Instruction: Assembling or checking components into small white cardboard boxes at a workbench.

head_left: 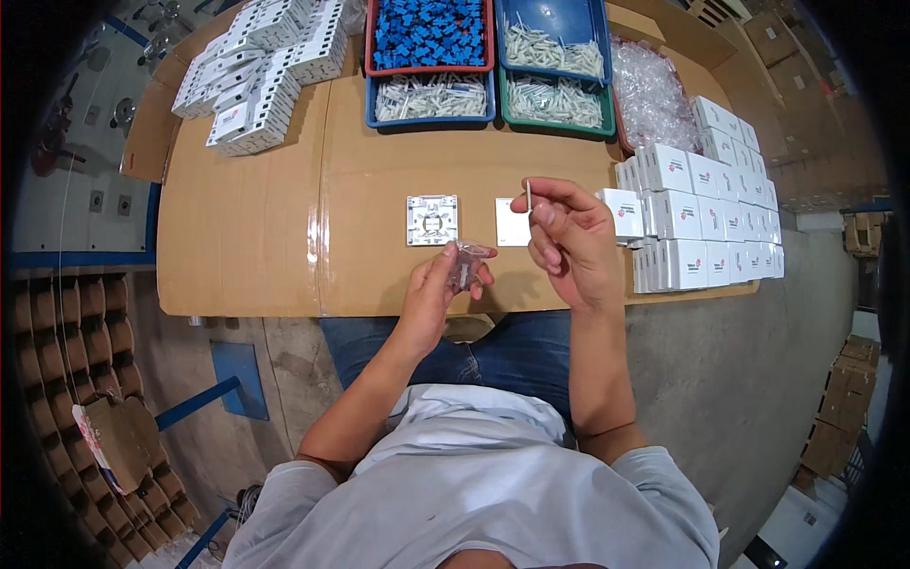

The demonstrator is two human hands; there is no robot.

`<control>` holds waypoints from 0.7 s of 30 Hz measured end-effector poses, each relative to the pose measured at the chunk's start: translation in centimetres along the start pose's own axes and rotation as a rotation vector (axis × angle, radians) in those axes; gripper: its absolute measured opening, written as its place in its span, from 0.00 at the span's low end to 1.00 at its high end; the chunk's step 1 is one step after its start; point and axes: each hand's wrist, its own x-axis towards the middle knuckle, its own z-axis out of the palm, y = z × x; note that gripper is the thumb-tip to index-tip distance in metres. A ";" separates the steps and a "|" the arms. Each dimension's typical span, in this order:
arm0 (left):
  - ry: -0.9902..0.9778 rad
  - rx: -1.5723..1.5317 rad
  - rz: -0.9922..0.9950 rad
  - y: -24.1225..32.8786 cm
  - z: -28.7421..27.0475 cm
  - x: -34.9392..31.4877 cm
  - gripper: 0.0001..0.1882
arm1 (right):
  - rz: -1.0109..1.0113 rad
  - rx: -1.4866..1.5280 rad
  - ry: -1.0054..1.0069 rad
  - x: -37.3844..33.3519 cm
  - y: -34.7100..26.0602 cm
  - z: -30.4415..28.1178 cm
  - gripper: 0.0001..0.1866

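My left hand (433, 293) is closed on a small clear plastic bag (464, 266), held above the near edge of the cardboard-covered table. Whatever lies inside the bag is too small to make out. Between thumb and forefinger, my right hand (572, 237) pinches a thin white stick-like piece (529, 194), upright and apart from the bag. Just beyond my left hand, a square white frame with a metal-toned centre (431, 220) lies on the table. A flat white square plate (512, 224) is to its right, partly covered by my right hand.
At the back stand a red tray of blue parts (429, 33) and blue and green trays of white sticks (555, 102). Clear plastic bags (654, 90) fill another tray. White boxes (701, 213) are stacked at right; white slotted units (270, 76) are piled far left.
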 end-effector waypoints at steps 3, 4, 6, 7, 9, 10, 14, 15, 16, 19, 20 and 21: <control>-0.008 0.007 0.011 0.1 0.8 -0.2 0.31 | 0.032 0.090 -0.048 -1.1 -0.2 1.0 0.16; -0.018 0.007 0.016 0.1 0.9 -0.4 0.31 | 0.037 0.112 -0.059 -1.3 -0.1 1.2 0.16; -0.014 0.002 0.014 0.1 0.9 -0.8 0.30 | 0.048 0.107 -0.070 -1.6 -0.1 1.2 0.16; -0.015 -0.002 0.012 0.1 0.9 -0.9 0.30 | 0.056 0.101 -0.079 -1.7 -0.1 1.2 0.16; -0.011 0.000 0.013 0.0 0.5 -1.2 0.30 | 0.057 0.110 -0.086 -1.7 0.0 1.3 0.16; -0.009 0.003 0.013 0.0 0.4 -1.3 0.30 | 0.057 0.119 -0.091 -1.7 0.1 1.3 0.15; -0.003 -0.001 0.022 0.0 0.3 -1.6 0.30 | 0.033 0.122 -0.104 -1.8 0.4 1.3 0.14; -0.002 0.006 0.030 0.0 0.4 -1.6 0.30 | 0.032 0.136 -0.101 -1.9 0.4 1.2 0.13; -0.002 0.012 0.038 0.0 0.4 -1.5 0.30 | 0.032 0.149 -0.099 -2.0 0.5 1.1 0.13; -0.014 0.009 0.033 0.0 0.6 -1.4 0.30 | -0.007 0.184 -0.110 -2.0 0.7 1.1 0.12; -0.014 0.009 0.034 -0.1 0.6 -1.4 0.30 | -0.007 0.184 -0.111 -2.0 0.8 1.2 0.12; -0.011 0.007 0.036 -0.1 0.7 -1.4 0.30 | -0.040 0.156 -0.097 -1.9 0.9 1.5 0.11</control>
